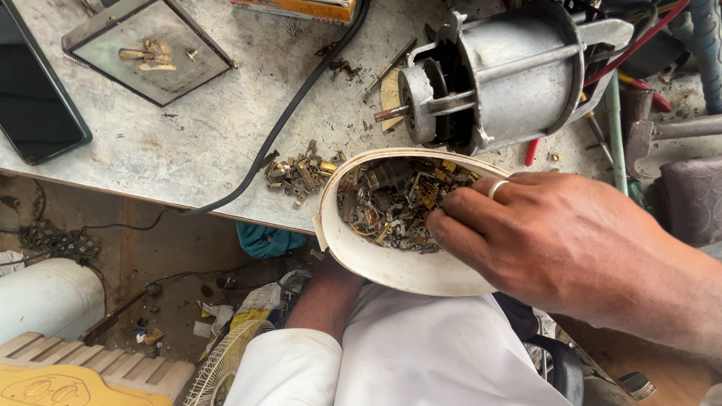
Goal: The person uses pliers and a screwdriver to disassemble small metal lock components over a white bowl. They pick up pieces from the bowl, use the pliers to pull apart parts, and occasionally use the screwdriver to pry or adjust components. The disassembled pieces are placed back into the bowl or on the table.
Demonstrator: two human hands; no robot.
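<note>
- Fingers of the right hand (571, 244) dig into a cream, oval bowl (391, 267) filled with small metal scraps, washers and brass bits; the fingertips are curled down among the pieces, and whether they pinch one cannot be told
- Left hand is hidden under the bowl; only the forearm (323, 301) and a white sleeve (286, 368) show at 6 o'clock of it, so it seems to cup the bowl from below, the grip itself unseen
- Bowl hangs past the table edge (150, 194), its far rim at 12 o'clock just beside the grey electric motor (504, 75) with its shaft pointing toward the bowl
- Loose brass clips (301, 173) lie in a small heap at 10 o'clock of the bowl, near a black cable (293, 105) crossing the worn tabletop
- A dark phone (34, 90) and a square metal tray (147, 49) sit far off at 10 o'clock
- Risk, as I judge it: the bowl is held over open floor, so a hard rake of the fingers could tip it and spill parts into the clutter below; sharp scrap edges could also nick the fingertips
</note>
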